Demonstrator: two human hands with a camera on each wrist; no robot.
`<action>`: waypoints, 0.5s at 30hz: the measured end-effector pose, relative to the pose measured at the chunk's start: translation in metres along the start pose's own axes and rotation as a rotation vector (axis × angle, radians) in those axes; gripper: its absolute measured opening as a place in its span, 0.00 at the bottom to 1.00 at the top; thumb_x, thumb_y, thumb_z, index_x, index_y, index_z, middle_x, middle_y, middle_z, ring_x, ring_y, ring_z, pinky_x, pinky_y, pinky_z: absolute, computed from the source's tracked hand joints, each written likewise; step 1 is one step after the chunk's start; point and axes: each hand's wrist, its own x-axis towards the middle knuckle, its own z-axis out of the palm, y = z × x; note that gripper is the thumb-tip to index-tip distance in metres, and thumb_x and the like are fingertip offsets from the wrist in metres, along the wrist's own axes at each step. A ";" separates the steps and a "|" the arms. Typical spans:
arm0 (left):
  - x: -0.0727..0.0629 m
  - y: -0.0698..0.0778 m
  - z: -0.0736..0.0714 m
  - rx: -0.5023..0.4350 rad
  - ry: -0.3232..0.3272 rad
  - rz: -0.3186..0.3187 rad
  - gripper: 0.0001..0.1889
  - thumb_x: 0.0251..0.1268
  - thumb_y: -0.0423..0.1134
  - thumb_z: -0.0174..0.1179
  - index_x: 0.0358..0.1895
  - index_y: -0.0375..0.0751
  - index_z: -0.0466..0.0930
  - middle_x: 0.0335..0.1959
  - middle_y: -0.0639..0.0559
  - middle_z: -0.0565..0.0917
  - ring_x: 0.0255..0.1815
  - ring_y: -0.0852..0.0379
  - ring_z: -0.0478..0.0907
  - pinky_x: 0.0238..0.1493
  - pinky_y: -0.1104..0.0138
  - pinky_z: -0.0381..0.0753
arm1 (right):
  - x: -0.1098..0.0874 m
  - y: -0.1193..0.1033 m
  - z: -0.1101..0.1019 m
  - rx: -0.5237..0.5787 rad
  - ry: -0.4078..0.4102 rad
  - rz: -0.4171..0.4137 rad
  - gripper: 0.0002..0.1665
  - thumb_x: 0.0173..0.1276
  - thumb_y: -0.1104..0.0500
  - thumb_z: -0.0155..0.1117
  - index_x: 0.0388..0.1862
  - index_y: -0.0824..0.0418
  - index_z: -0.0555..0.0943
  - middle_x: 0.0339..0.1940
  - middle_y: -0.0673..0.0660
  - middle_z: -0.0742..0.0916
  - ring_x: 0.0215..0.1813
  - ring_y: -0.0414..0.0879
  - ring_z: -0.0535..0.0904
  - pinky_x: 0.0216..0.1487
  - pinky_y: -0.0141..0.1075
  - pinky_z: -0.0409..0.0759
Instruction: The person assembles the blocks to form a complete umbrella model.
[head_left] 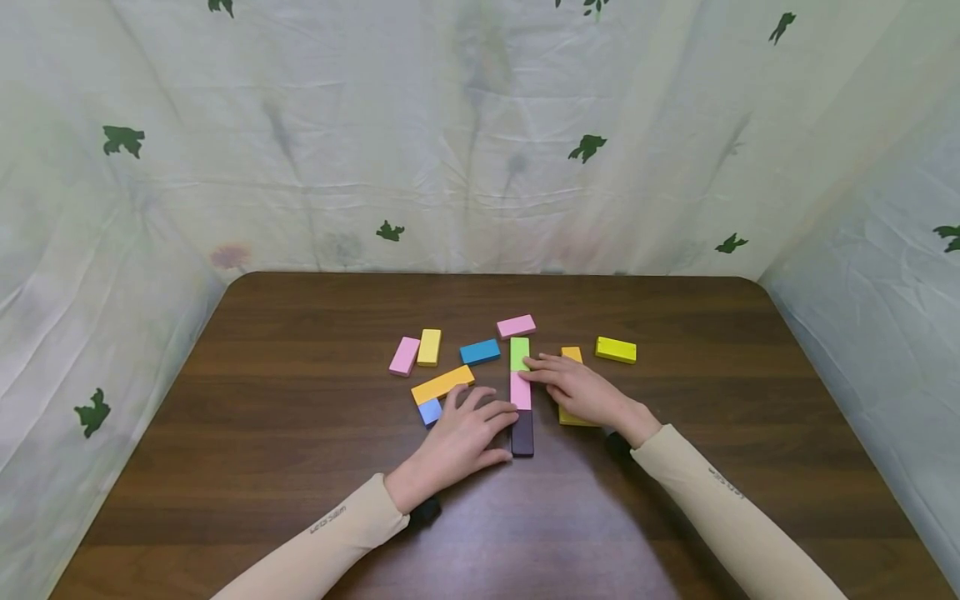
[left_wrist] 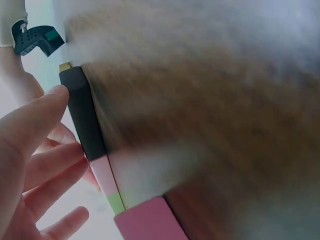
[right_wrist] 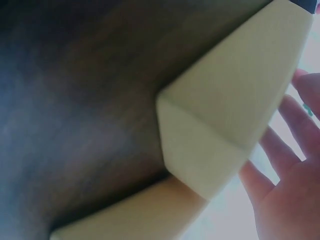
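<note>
A straight row of blocks runs away from me: a black block (head_left: 522, 437) nearest, then a pink block (head_left: 521, 393), then a green block (head_left: 518, 350). My left hand (head_left: 459, 440) is at the row's left side; in the left wrist view its thumb and fingertips touch the black block (left_wrist: 82, 112). From the right, my right hand (head_left: 588, 393) reaches across with extended fingers, its fingertips at the pink and green blocks. Beneath that hand lie orange-yellow blocks (head_left: 576, 421), partly hidden; they look pale in the right wrist view, where the palm is beside a block (right_wrist: 225, 85).
Left of the row, an orange block (head_left: 442, 384) touches a light-blue block (head_left: 430, 412). Farther back lie a blue block (head_left: 480, 352), a yellow block (head_left: 429, 347) and two pink blocks, one left (head_left: 404, 357), one behind the row (head_left: 516, 326). A bright yellow block (head_left: 616, 350) lies right.
</note>
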 end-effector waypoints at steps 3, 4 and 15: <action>-0.001 -0.001 0.000 -0.014 -0.016 -0.019 0.29 0.57 0.59 0.64 0.60 0.50 0.79 0.59 0.57 0.77 0.63 0.48 0.63 0.61 0.44 0.57 | 0.000 0.000 0.000 0.000 -0.002 0.000 0.27 0.70 0.66 0.55 0.68 0.54 0.72 0.71 0.52 0.69 0.73 0.53 0.58 0.68 0.50 0.58; -0.001 -0.002 0.001 -0.020 -0.024 -0.025 0.29 0.58 0.59 0.64 0.61 0.49 0.78 0.60 0.57 0.77 0.64 0.47 0.63 0.61 0.44 0.56 | 0.000 0.000 0.000 0.000 -0.003 0.000 0.27 0.70 0.66 0.55 0.68 0.55 0.72 0.71 0.52 0.69 0.73 0.53 0.58 0.68 0.50 0.58; -0.002 0.000 0.000 -0.039 -0.085 -0.043 0.31 0.60 0.59 0.61 0.64 0.49 0.75 0.64 0.56 0.74 0.65 0.46 0.61 0.61 0.42 0.56 | 0.001 0.000 0.000 0.002 -0.009 0.000 0.27 0.70 0.66 0.55 0.68 0.54 0.72 0.71 0.53 0.70 0.73 0.53 0.58 0.68 0.51 0.59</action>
